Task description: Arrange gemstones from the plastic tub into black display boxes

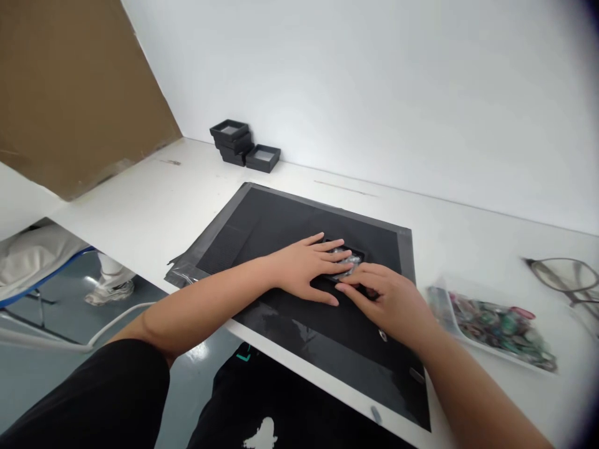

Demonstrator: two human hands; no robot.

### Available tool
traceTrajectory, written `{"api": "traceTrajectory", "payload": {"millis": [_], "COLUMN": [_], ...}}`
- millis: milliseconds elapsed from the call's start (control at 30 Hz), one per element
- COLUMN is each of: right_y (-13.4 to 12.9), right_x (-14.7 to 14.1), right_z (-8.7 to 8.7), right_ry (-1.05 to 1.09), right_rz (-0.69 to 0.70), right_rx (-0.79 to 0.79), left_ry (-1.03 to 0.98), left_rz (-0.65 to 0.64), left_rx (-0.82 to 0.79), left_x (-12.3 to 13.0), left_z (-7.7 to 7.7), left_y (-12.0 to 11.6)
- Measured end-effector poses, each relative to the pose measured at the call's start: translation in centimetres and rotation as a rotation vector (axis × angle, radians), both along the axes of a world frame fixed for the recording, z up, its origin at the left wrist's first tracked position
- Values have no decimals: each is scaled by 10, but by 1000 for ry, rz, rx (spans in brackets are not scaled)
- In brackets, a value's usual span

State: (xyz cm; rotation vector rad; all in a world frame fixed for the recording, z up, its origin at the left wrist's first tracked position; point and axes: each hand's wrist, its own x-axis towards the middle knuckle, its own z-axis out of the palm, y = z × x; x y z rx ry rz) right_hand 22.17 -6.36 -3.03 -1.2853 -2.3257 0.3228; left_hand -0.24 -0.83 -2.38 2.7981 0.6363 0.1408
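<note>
A small black frame box [359, 254] with shiny clear and silvery contents lies on a black mat. Over it my left hand [309, 265] is spread flat, its fingertips resting across the box and hiding part of it. At the box's near right corner my right hand [386, 299] is closed in a pinch, thumb and fingers close together. Whether the pinch holds the box's edge or some small piece is hidden. A small whitish piece [382, 335] lies on the mat beneath my right wrist.
The black mat [281, 218] is taped to a white table [154, 181]. Several black frame boxes [234, 146] are stacked by the wall. To the right are a clear tray [505, 330] of mixed coloured pieces and glasses [564, 274]. Another person's shoe [110, 292] shows at left.
</note>
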Motion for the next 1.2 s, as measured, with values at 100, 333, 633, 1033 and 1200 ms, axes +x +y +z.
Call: {"api": "traceTrajectory", "payload": {"millis": [100, 333, 633, 1033, 1200], "right_y": [2, 2, -5, 2, 8], "right_x": [-4, -1, -5, 1, 7], "right_z": [0, 3, 10, -4, -8], "right_ry": [137, 128, -45, 8, 54], "right_rz": [27, -30, 23, -18, -40], "right_rx": [-38, 18, 178, -23, -54], "left_ry": [47, 109, 184, 23, -12], "left_rz": [36, 174, 737, 1490, 1627], "left_rx": [67, 125, 102, 263, 276], "left_x": [3, -6, -134, -271, -287], "left_z": [-5, -9, 3, -8, -15], "left_y": [0, 12, 43, 79, 108]}}
